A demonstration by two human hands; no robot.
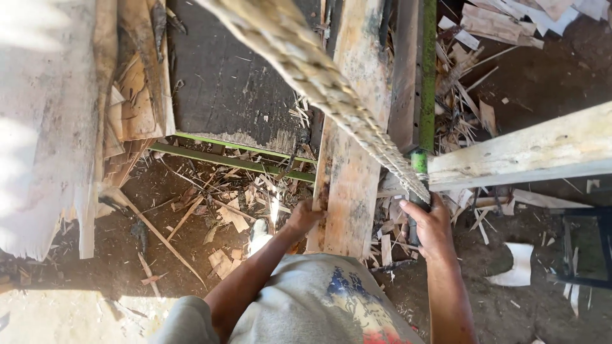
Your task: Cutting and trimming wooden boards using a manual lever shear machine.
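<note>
Left hand (305,215) gripping the left edge of a long wooden plank (350,127), fingers curled over the edge near its lower end, clenched on the wood. Plank runs upward through the middle of the view, worn, with orange and dark stains, lower end just above the person's grey shirt (306,299).

Right hand (430,226) wrapped around a dark handle (414,223) with a green band, fingers closed on it. Handle continues up into a green metal bar (428,70) standing just right of the plank, near-parallel to it.

A thick braided rope (319,76) crosses diagonally in front of the plank from upper left down to the right hand; very close to the camera and blurred, its end reaches the hand area, cannot tell if it is attached.

Pale timber beam (535,150) runs from the right edge in toward the bar. Dark board (236,76) with a green frame edge to the left of the plank. Big weathered slab (44,114) at far left. Dirt floor (159,242) covered in wood chips and splinters (229,213). Dark metal frame (583,248) at the lower right.
</note>
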